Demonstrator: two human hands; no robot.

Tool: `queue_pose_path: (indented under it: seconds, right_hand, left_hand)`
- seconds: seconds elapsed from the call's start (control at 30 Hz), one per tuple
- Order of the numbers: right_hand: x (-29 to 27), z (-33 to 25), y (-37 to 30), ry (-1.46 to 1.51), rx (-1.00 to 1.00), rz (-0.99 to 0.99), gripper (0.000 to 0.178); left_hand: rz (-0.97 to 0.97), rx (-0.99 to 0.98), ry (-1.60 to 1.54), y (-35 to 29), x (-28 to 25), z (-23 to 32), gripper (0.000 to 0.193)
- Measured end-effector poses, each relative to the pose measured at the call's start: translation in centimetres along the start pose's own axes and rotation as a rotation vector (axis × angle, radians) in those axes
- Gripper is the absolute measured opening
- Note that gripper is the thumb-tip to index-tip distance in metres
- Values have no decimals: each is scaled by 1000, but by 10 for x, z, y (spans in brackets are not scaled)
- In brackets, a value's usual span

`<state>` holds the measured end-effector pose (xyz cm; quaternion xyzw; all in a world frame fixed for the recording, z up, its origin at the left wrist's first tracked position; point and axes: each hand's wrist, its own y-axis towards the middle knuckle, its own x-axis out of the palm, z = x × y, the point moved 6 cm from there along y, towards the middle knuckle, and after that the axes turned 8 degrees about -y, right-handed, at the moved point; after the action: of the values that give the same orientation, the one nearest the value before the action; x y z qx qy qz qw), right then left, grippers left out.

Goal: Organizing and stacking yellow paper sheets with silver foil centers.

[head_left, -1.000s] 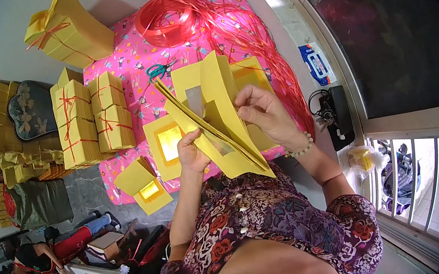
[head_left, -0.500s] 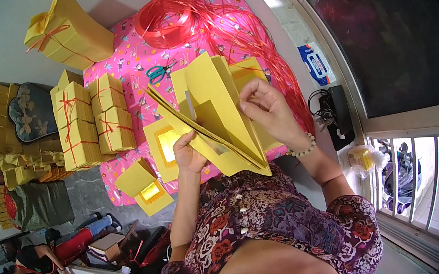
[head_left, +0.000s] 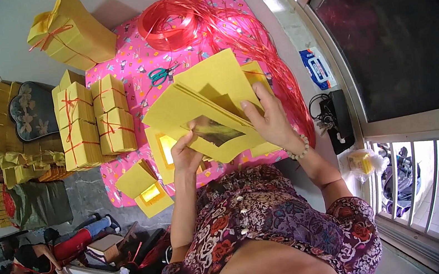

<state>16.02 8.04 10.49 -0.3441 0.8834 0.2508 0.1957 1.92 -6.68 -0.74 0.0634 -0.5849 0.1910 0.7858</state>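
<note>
My left hand pinches the left lower edge of a fanned sheaf of yellow joss paper sheets, thumb on top. The front sheet bears a shiny, dark-looking foil rectangle. At the sheaf's right side my right hand grips the sheets, its thumb in front and its other fingers partly hidden. A larger yellow sheet stands raised behind the others. Beneath the sheaf, partly covered, lies a foil-faced sheet. A folded yellow sheet with a gold patch rests at the table's near left edge.
Green-handled scissors and a red plastic ribbon coil with loose strands lie on the pink-covered table. Tied yellow paper bundles stand at left. A barred window is at right. A co-worker is at lower left.
The sheaf has tipped from nearly edge-on to flatter, bringing the foil rectangle into view. My right hand has shifted slightly down and now grips the sheets' right side.
</note>
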Motion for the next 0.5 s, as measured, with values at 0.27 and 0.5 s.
queue_pose_path:
  seconds: [0.27, 0.5]
  right_hand:
    - [-21, 28, 20, 275, 56, 138, 26]
    - [-77, 211, 69, 126, 389, 345, 14]
  left_hand:
    - [66, 54, -32, -5, -8, 6, 22]
    - [79, 85, -91, -16, -12, 16, 27]
